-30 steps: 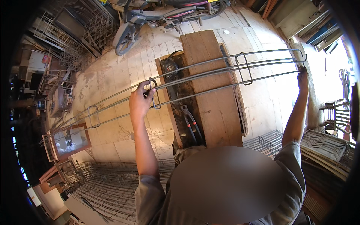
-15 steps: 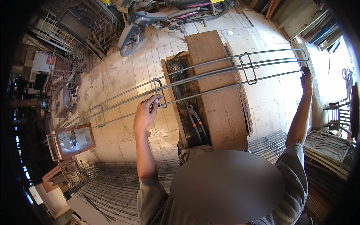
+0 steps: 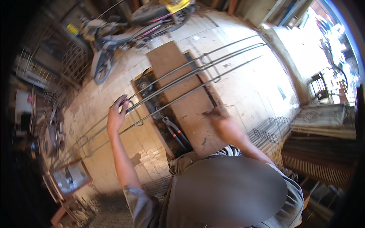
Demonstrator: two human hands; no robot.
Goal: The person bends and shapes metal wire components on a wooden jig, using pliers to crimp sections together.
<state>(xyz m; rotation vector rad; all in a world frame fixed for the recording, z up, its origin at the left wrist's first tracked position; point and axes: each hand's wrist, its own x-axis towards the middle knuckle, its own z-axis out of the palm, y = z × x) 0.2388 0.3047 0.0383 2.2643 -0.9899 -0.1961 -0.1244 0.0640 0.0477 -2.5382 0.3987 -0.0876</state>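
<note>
A long cage of steel rebar (image 3: pixel 178 79), rods joined by rectangular stirrups, lies slantwise across a wooden board (image 3: pixel 171 57) on a low bench. My left hand (image 3: pixel 117 116) has its fingers closed at the upper corner of a stirrup, around the cage's top rod. Over the near part of the board is my right hand (image 3: pixel 220 119), smeared by motion and apart from the cage; whether its fingers hold anything is hidden. End-cutting pincers (image 3: pixel 175 131) with dark, red-banded handles rest in the bench's dark trough, left of the board. Thin dark wire bits lie on the board.
A motorcycle (image 3: pixel 125 38) stands beyond the bench on pale floor tiles. Bundled steel frames (image 3: pixel 270 129) lie at right, beside stacked wooden panels (image 3: pixel 323 117). Wire grids (image 3: pixel 76 62) lean at far left. A framed glass pane (image 3: pixel 70 176) sits at lower left.
My right hand has let go of the cage's far right end and come back over the board. My left hand stays on the stirrup, now at its upper corner. The view has shifted.
</note>
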